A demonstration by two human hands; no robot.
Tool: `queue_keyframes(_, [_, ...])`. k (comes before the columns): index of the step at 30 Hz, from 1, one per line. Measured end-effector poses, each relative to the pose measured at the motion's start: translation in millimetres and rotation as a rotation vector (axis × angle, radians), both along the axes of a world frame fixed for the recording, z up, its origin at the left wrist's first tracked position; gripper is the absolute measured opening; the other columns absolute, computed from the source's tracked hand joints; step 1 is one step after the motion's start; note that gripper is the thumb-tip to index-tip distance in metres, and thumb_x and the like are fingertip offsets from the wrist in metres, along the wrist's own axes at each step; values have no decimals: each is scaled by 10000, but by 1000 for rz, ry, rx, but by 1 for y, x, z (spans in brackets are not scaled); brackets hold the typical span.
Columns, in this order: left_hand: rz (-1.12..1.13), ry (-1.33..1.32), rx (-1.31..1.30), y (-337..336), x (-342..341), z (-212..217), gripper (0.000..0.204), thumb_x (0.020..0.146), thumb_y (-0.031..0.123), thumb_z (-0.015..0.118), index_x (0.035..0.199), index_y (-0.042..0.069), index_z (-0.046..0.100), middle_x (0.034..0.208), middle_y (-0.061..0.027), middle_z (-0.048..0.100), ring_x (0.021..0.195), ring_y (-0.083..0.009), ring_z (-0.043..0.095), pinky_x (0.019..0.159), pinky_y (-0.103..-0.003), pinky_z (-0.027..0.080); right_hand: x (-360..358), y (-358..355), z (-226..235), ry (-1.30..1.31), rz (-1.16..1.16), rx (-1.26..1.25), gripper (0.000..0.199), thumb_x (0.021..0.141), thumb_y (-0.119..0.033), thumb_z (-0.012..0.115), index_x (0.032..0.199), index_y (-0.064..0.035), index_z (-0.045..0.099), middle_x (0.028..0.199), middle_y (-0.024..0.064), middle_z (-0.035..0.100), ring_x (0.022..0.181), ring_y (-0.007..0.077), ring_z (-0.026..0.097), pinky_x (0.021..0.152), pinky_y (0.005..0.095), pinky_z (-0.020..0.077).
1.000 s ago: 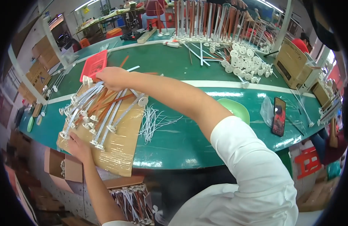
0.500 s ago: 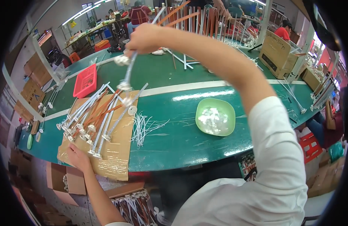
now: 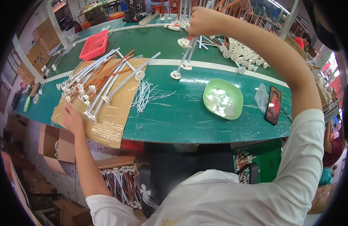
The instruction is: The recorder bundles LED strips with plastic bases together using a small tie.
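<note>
My right hand (image 3: 202, 23), raised over the far side of the bench, is closed around a small bunch of flat strips (image 3: 189, 55), white and brown. They hang down from it, with white round pieces on their lower ends. My left hand (image 3: 73, 119) rests on the near left part of a brown cardboard sheet (image 3: 110, 132), fingers loosely extended, with nothing visible in them. Just beyond it lies a pile of white and brown strips (image 3: 102, 81) with similar white ends. Beside the sheet is a loose bundle of thin white ties (image 3: 145, 96).
A green bowl (image 3: 240, 107) of small white pieces stands mid-bench. Right of it are a phone (image 3: 273, 105) and a clear plastic bag (image 3: 261, 98). A red basket (image 3: 95, 46) sits far left. Many white round ends (image 3: 240, 54) are heaped beyond the pale bench strip.
My right hand has swung rightward, away from above the pile, carrying the strips. My left hand stays at the cardboard. The view has shifted, and the phone now shows.
</note>
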State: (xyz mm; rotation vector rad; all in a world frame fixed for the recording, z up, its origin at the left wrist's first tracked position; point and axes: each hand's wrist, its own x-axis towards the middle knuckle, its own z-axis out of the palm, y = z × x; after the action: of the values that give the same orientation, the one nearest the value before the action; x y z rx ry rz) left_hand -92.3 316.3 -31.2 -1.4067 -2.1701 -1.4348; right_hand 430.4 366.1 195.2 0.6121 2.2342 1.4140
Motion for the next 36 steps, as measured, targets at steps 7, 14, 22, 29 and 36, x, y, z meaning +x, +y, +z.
queue_keyframes(7, [45, 23, 9, -3, 4, 0, 509, 994, 436, 407, 1016, -23, 626, 975, -234, 651, 921, -421, 598, 806, -481, 441, -34, 8, -24, -34, 9, -55, 90, 736, -192, 694, 696, -127, 647, 615, 41, 639, 654, 229, 664, 599, 349, 477])
queue_keyframes(14, [51, -1, -6, -6, 5, 4, 469, 976, 419, 462, 927, -23, 611, 879, -210, 647, 845, -372, 612, 761, -451, 448, -50, 7, -27, 106, -203, -263, 133, 665, -118, 727, 752, -93, 630, 667, 89, 635, 693, 291, 662, 610, 398, 501])
queue_keyframes(22, [74, -3, -81, -11, 13, 12, 391, 892, 385, 608, 877, -4, 583, 825, -162, 637, 794, -313, 614, 742, -410, 463, -52, 8, -20, 190, -152, -346, 199, 626, -57, 727, 792, -59, 617, 708, 129, 638, 733, 342, 660, 603, 441, 511])
queue_keyframes(29, [62, -19, -96, -6, 14, 5, 360, 866, 367, 631, 885, 10, 584, 820, -147, 642, 791, -295, 624, 745, -404, 471, -65, 15, -32, 14, -273, -255, 196, 632, -68, 750, 814, -82, 678, 730, 105, 664, 768, 312, 677, 634, 423, 534])
queue_keyframes(36, [74, -16, -97, -9, 12, 12, 348, 848, 354, 647, 895, 14, 591, 827, -145, 658, 799, -284, 641, 749, -392, 482, -75, 10, -71, -104, -205, -238, 74, 677, -114, 725, 747, -113, 702, 739, 72, 691, 761, 277, 700, 591, 371, 544])
